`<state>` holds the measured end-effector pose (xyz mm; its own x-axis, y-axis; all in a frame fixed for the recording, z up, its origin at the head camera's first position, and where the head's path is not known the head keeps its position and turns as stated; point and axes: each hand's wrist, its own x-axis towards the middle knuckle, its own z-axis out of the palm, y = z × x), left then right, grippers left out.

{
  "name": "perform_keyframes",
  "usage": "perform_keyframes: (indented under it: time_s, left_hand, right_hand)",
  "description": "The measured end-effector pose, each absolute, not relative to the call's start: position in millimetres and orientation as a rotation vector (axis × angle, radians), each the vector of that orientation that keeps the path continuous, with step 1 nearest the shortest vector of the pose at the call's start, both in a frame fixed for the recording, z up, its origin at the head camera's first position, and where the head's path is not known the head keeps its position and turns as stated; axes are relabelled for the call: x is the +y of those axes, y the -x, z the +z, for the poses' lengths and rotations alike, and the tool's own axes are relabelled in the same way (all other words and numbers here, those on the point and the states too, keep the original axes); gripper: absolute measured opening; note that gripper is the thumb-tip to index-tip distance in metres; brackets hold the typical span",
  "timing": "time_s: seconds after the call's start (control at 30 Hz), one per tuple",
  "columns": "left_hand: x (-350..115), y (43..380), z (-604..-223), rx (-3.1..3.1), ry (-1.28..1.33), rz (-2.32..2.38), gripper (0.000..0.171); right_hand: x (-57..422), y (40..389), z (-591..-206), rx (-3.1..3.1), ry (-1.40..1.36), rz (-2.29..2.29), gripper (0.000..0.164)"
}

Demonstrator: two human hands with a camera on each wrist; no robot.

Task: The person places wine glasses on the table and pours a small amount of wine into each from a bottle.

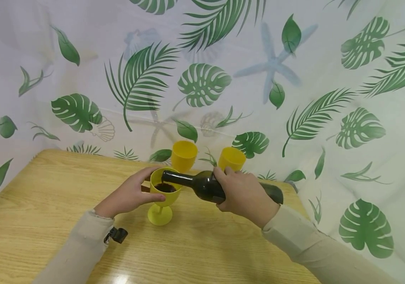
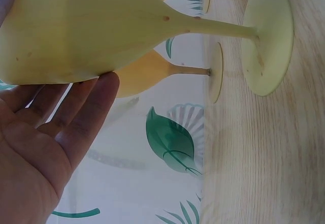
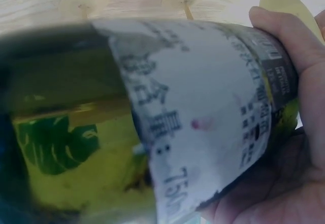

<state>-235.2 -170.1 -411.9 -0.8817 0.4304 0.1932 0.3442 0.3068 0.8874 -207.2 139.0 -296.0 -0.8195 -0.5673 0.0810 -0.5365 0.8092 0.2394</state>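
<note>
A yellow goblet (image 1: 168, 200) stands on its round foot, dark liquid (image 1: 165, 188) showing inside the bowl. My left hand (image 1: 129, 195) holds that bowl from the left, thumb on the near side and fingers beyond it; in the left wrist view the fingers (image 2: 94, 115) touch the bowl's side. My right hand (image 1: 245, 193) grips a dark green wine bottle (image 1: 206, 187) round its body. The bottle tilts left, its mouth over the goblet, with a thin dark stream below it. Its white label (image 3: 198, 97) fills much of the right wrist view.
Two more yellow goblets stand behind: one (image 1: 184, 155) just past the held goblet, another (image 1: 232, 157) behind the bottle. A wood-grain table (image 1: 174, 252) lies under everything. A white leaf-patterned curtain (image 1: 202, 114) hangs along its back. A black clip (image 1: 119, 235) sits at the left cuff.
</note>
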Motion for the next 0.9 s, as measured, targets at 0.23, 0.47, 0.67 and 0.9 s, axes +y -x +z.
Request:
perform_keyframes:
  time_s: [0.23,0.47,0.67,0.9]
  left_hand:
    - [-168.0,232.5,-412.4,2.487,-0.709,1.639,0.078]
    - [-166.0,229.9,-413.0,2.483,-0.695,1.639,0.078]
    - [-164.7,228.4,-412.8,2.496,-0.694,1.637,0.078]
    - [-163.2,226.3,-414.5,2.502,-0.697,1.646,0.077]
  right_hand:
    - [140.0,205.0,-296.1,-2.853,-0.866,-0.311,0.071]
    - [141.3,203.6,-295.9,-2.856,-0.867,-0.308,0.070]
    - [142.5,202.8,-296.0,-2.866,-0.857,-0.310,0.070]
    - [143.5,201.5,-298.4,-2.858,-0.859,-0.301,0.070]
